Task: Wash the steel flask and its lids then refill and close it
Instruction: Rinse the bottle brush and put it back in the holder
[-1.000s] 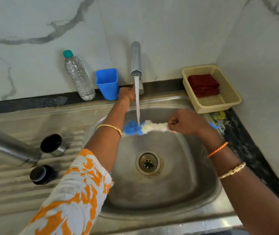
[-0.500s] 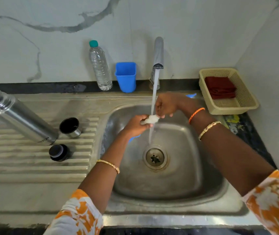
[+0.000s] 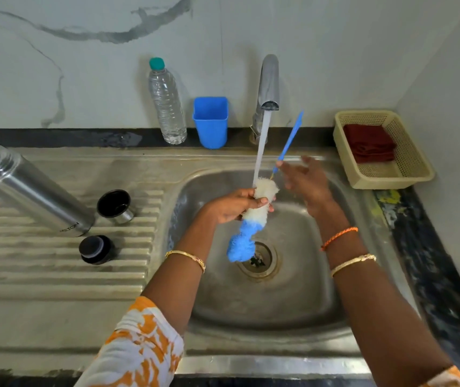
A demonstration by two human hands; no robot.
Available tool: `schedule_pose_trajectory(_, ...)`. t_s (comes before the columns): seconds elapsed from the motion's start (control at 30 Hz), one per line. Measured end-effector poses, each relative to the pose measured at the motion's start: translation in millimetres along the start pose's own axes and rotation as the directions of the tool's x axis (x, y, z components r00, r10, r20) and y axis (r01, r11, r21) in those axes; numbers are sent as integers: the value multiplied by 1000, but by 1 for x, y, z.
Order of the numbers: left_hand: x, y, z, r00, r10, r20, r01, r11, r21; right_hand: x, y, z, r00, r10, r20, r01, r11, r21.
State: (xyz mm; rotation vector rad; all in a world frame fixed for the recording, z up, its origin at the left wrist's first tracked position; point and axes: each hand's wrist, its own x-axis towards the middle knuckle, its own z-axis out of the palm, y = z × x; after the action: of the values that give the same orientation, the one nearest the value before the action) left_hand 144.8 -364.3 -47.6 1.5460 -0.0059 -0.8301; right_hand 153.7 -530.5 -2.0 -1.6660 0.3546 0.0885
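Observation:
The steel flask [image 3: 28,188] lies on its side on the ribbed drainboard at the left, mouth open toward the left edge. Beside it stand its steel cup lid [image 3: 115,205] and, nearer me, its black stopper lid [image 3: 96,249]. Over the sink basin [image 3: 301,289] my left hand [image 3: 234,205] grips the white bristles of a bottle brush [image 3: 254,219], whose blue tip hangs down toward the drain. Water from the tap [image 3: 269,82] runs onto the brush. My right hand [image 3: 304,182] is blurred, fingers spread, touching the brush's blue handle near its lower end.
A clear plastic bottle [image 3: 167,101] with a teal cap and a blue plastic cup [image 3: 211,122] stand against the back wall. A beige basket [image 3: 407,163] holding a dark red cloth [image 3: 369,146] sits at the right of the sink.
The brush has turned from lying across the basin to nearly upright, blue tip down. My left hand now grips its bristles, and my right hand has opened along the handle.

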Motion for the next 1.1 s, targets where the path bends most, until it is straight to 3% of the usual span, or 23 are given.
schedule_pose_trajectory(0.03,4,1,-1,1000,-16,19,17,1000,-7,7,3,3,986,96,135,-100,995,24)
schedule_pose_trajectory(0.07,3,2,-1,1000,-23,18,23,1000,-20,10,4,5,975,107,197,-109,994,1)
schedule_pose_trajectory(0.2,0,-4,-10,998,-46,-36,38,981,-192,16,-2,19,980,17,198,-5,998,-57)
schedule_pose_trajectory(0.3,-7,-18,-22,990,-53,-134,22,975,-220,21,-7,32,979,8,203,15,993,-113)
schedule_pose_trajectory(0.43,-21,-28,-30,949,-45,-313,-34,970,-243,34,-1,42,994,3,105,14,988,-157)
schedule_pose_trajectory(0.53,-30,-37,-36,906,-42,-420,-57,974,-219,34,2,47,990,-137,16,136,950,-280)
schedule_pose_trajectory(0.63,-33,-43,-34,882,-56,-468,-37,982,-188,25,3,45,983,-183,9,175,926,-335)
schedule_pose_trajectory(0.87,-18,-63,-18,838,-146,-526,42,978,-204,15,3,24,955,-258,-149,216,944,-249)
schedule_pose_trajectory(1.0,-12,-69,-14,823,-241,-514,79,945,-316,20,10,15,959,-159,-236,134,984,-117)
schedule_pose_trajectory(1.1,-10,-69,-13,824,-264,-501,17,896,-445,22,15,9,950,-44,-310,48,999,5)
